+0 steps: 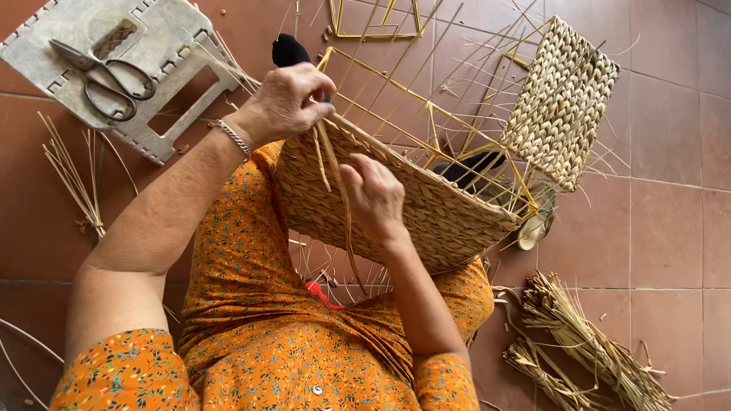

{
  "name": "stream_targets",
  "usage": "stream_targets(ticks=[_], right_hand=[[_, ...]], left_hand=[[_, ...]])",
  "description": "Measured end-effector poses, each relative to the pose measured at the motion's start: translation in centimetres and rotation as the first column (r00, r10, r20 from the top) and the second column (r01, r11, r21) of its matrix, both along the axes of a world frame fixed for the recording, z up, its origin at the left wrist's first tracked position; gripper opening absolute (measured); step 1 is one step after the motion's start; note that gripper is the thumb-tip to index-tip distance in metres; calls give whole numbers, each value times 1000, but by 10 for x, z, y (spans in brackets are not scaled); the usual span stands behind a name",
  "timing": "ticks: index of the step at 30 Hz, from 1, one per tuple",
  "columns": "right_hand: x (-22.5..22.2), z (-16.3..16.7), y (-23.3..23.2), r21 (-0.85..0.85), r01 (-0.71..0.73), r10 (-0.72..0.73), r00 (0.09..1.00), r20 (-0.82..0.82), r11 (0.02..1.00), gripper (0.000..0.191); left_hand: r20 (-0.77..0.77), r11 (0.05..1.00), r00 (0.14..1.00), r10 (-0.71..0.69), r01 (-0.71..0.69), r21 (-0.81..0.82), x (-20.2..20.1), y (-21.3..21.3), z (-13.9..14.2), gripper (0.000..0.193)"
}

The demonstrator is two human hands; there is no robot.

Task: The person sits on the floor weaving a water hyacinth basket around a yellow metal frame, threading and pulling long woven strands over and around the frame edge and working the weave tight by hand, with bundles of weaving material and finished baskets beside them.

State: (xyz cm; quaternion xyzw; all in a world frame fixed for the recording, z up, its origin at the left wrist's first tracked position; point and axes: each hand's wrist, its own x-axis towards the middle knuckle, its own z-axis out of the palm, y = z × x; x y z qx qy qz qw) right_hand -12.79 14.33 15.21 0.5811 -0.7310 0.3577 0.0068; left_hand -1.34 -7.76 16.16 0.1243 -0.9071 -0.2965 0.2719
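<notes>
- Two hands of mine work at the basket (426,205), which lies tilted across my lap at the middle of the frame.
- My left hand (285,103), upper middle-left, is clenched round straw strands (324,156) at the basket's upper corner; a thin chain bracelet (232,137) sits on that wrist.
- My right hand (375,196) lies on the woven side, fingers curled and pinching a strand (349,228) that hangs down past the basket's lower edge.
- Only one long side of the basket is fully woven; the yellow wire frame (426,114) stands bare behind it, and a second woven panel (562,99) covers the far end at upper right.
- Loose strands stick out from the frame in all directions.
- Scissors (106,76) rest on a grey plastic stool (164,114) tipped on its side at upper left, well apart from my hands.
- A thin straw bundle (76,183) lies on the red floor tiles (670,228) at left, below the stool.
- Thicker tied straw bundles (586,342) lie at lower right, near my knee.
- My orange flowered dress (289,342) fills the lower middle of the frame, under the basket.
</notes>
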Motion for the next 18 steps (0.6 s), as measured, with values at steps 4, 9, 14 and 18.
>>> stream_targets(ticks=[4,9,14,18], right_hand=[[33,-4,-33,319,89,-135,983,123,944,52],[39,2,-41,95,39,-58,979,195,995,26],[11,16,-40,36,64,-56,982,-181,997,12],[-41,34,-32,91,106,-80,965,-251,990,13]], left_hand=[[136,998,991,-10,19,-64,10,-4,9,17],[262,999,965,33,-30,-16,7,-16,12,15],[210,996,974,78,-66,-66,-4,-17,1,38],[146,994,985,91,-99,49,-5,2,-4,50]])
